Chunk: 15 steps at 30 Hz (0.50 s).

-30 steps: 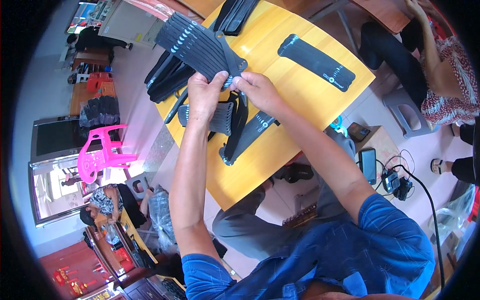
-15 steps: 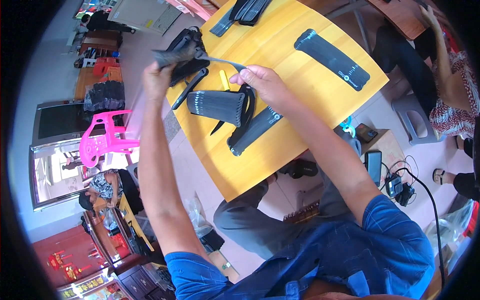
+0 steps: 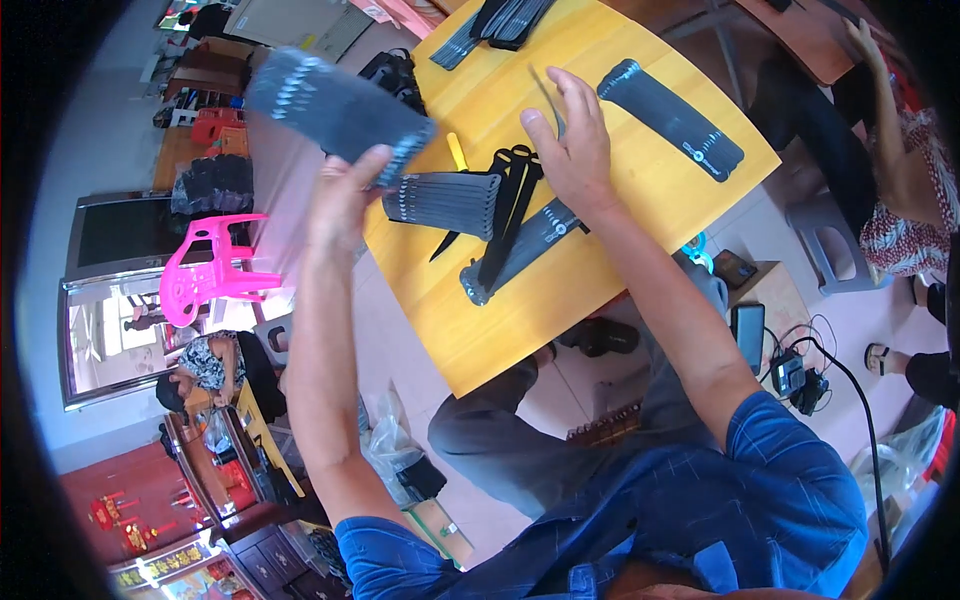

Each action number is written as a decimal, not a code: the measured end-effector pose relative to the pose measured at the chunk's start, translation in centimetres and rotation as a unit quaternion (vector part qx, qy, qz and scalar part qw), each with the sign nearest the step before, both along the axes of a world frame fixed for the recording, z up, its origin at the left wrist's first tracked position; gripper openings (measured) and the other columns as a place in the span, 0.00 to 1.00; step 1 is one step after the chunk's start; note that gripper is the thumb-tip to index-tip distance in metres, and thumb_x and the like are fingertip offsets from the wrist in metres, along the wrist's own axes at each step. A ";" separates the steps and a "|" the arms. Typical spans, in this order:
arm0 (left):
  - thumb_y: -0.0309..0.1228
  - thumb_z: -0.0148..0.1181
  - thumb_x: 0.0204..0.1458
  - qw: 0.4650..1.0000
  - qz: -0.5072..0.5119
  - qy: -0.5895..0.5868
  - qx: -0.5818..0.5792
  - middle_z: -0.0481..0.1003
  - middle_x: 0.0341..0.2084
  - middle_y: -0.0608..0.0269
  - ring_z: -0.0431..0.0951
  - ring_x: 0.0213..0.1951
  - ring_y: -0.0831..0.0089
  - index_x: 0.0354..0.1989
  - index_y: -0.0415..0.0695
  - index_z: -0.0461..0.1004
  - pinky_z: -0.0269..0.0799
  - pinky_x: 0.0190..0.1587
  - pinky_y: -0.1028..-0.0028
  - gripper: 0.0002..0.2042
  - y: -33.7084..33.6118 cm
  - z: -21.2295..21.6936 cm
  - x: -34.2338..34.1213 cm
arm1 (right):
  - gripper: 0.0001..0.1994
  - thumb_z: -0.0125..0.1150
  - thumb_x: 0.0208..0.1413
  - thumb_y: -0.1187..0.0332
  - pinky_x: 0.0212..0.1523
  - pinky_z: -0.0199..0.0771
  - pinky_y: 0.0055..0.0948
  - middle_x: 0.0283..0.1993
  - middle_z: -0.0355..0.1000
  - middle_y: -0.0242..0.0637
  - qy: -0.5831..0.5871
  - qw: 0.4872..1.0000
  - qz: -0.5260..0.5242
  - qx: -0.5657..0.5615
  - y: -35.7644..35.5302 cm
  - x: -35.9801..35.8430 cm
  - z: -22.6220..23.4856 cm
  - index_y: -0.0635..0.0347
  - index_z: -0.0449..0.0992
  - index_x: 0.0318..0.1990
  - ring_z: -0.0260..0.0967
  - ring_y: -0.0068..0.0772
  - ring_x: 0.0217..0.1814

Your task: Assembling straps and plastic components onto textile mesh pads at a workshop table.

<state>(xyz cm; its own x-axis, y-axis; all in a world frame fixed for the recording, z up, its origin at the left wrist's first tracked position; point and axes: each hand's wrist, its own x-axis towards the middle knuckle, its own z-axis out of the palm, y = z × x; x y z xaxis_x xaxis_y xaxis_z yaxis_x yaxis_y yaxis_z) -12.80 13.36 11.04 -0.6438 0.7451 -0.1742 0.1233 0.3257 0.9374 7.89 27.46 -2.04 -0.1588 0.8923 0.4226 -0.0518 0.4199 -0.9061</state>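
My left hand grips the end of a flat black bundle of strips, raised past the table's left side and blurred by motion. My right hand is over the table, thumb and fingers apart. A thin dark strap shows in the gap between them; whether any finger pinches it is unclear. Below and between the hands lie loose black straps with looped ends, beside another bundle of black strips. Under the straps rests a long flat black pack. A yellow-handled tool lies behind the nearer bundle.
Another long black pack lies on the yellow table at right; more black bundles sit at its far end. A black bag stands by the far-left edge. A pink stool is at left, a seated person at right.
My left hand has turned the bundle flat and swung it out. My right hand has moved right and its fingers have spread. The loose straps now lie lengthwise over the long pack.
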 end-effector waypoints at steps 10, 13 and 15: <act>0.29 0.69 0.57 0.984 -0.057 -0.166 -0.003 0.83 0.35 0.67 0.79 0.29 0.83 0.43 0.44 0.80 0.76 0.29 0.83 0.08 4.5 -2.4 8.9 | 0.14 0.63 0.65 0.58 0.39 0.74 0.19 0.35 0.77 0.27 0.194 0.871 0.354 -0.280 0.8 1.3 1.1 0.61 0.79 0.45 0.71 0.15 0.34; 0.30 0.70 0.57 0.983 -0.135 -0.066 -0.101 0.82 0.33 0.69 0.79 0.29 0.81 0.41 0.42 0.79 0.78 0.31 0.78 0.08 3.8 -0.3 7.6 | 0.13 0.62 0.65 0.59 0.37 0.73 0.18 0.33 0.77 0.26 0.159 0.867 0.362 -0.302 1.7 2.0 1.7 0.60 0.79 0.42 0.70 0.14 0.32; 0.31 0.70 0.57 0.962 -0.208 0.016 -0.175 0.82 0.31 0.70 0.79 0.29 0.81 0.40 0.42 0.78 0.78 0.32 0.76 0.09 2.9 1.8 6.4 | 0.12 0.62 0.64 0.59 0.35 0.72 0.18 0.33 0.76 0.26 0.126 0.875 0.355 -0.305 2.7 2.6 1.4 0.60 0.79 0.41 0.70 0.14 0.31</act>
<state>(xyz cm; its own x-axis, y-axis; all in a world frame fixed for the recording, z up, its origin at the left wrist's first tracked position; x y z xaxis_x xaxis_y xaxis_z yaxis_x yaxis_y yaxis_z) -6.44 16.31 12.86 -0.3116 0.8394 -0.4453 0.3390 0.5360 0.7732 10.47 30.16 -0.64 -0.7353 0.6777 0.0040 -0.3337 -0.3569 -0.8725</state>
